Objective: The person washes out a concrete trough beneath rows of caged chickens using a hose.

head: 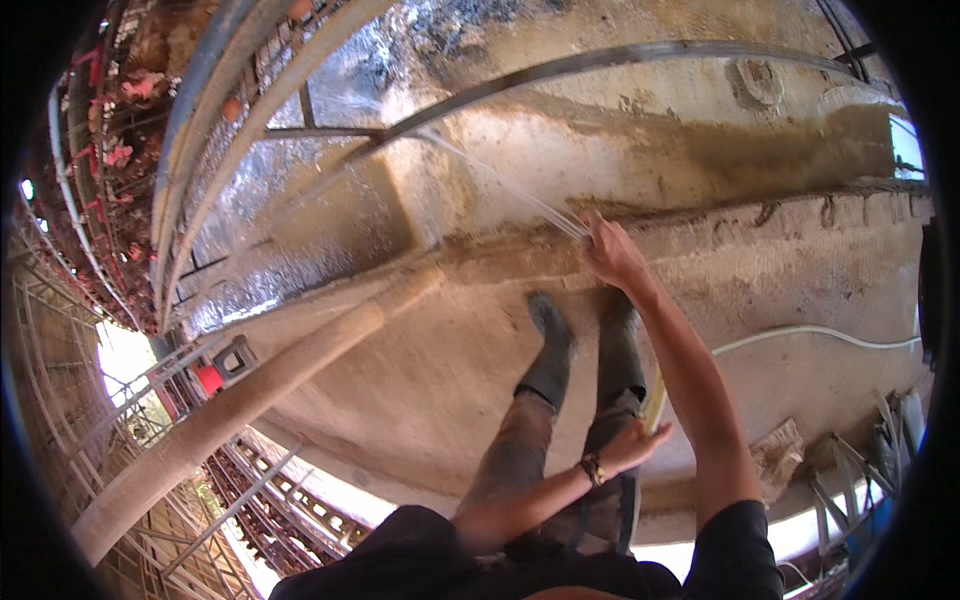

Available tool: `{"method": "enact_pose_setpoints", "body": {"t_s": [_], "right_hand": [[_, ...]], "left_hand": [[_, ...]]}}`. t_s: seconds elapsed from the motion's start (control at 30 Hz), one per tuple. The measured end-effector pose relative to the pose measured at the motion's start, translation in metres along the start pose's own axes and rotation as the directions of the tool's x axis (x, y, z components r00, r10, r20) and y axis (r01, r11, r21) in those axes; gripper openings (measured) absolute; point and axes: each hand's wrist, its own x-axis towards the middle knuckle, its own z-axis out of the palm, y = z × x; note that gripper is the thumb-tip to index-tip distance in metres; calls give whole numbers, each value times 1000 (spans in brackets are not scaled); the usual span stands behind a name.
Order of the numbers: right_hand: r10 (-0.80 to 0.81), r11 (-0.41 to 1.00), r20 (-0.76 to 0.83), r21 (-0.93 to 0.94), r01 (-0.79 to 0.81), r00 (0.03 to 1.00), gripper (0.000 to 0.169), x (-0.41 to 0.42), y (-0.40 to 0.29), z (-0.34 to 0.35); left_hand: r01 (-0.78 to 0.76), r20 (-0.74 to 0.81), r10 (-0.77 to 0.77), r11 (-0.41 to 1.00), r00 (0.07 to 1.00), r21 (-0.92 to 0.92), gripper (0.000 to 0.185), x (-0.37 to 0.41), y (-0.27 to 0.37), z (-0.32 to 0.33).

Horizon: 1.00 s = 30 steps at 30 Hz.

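My right hand [611, 251] is closed around the end of a hose, and a thin spray of water [510, 180] leaves it towards the upper left. The water reaches the wet concrete surface [442, 187] near a dark metal bar [600, 60]. Lower down, my left hand [630, 446], with a wristwatch or bracelet on the wrist, grips a yellowish hose [655, 401] in front of my legs. The hose end itself is hidden by the fingers of my right hand.
I stand in rubber boots [551, 367] on a concrete floor beside a low ledge [750, 225]. A thick round post [277, 382] slants at left, near wire cages [97, 157] with hens. A pale hose [817, 330] and a crumpled sack [780, 454] lie at right.
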Motion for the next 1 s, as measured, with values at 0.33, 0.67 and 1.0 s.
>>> {"method": "enact_pose_setpoints", "body": {"t_s": [0.33, 0.67, 1.0], "right_hand": [[128, 992, -28, 16, -128, 991, 30, -8, -8, -5], [159, 987, 164, -22, -157, 974, 27, -25, -29, 58], [58, 996, 168, 56, -68, 984, 19, -12, -82, 102]], "left_hand": [[4, -9, -2, 985, 1000, 174, 45, -19, 12, -11], [28, -105, 49, 775, 993, 631, 51, -45, -11, -36], [-37, -5, 43, 914, 999, 403, 49, -83, -17, -86]]}}
